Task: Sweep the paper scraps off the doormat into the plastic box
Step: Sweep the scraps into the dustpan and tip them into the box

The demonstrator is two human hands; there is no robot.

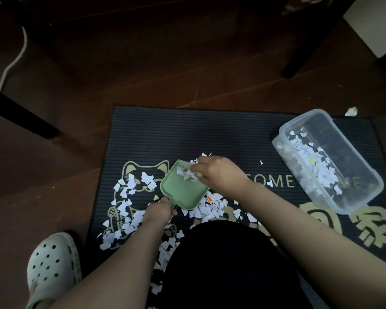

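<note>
A dark ribbed doormat (187, 130) with a gold cat print lies on the wooden floor. White paper scraps (125, 190) are scattered over its left and near parts. My left hand (158, 210) grips the handle of a pale green dustpan (183, 192) resting on the mat. My right hand (218, 175) is curled over the pan's far edge. It holds a small pale green tool (200, 174), mostly hidden, against a small pile of scraps (186, 173) in the pan. A clear plastic box (283, 157) stands on the mat's right side and holds a layer of scraps (310, 161).
My black-clad knee (227, 264) covers the mat's near middle, and a pale perforated clog (51, 266) stands off its left edge. Dark furniture legs (22, 117) (299, 56) stand left and back right. A white cable (13, 61) runs at far left. One scrap (351, 111) lies on the floor behind the box.
</note>
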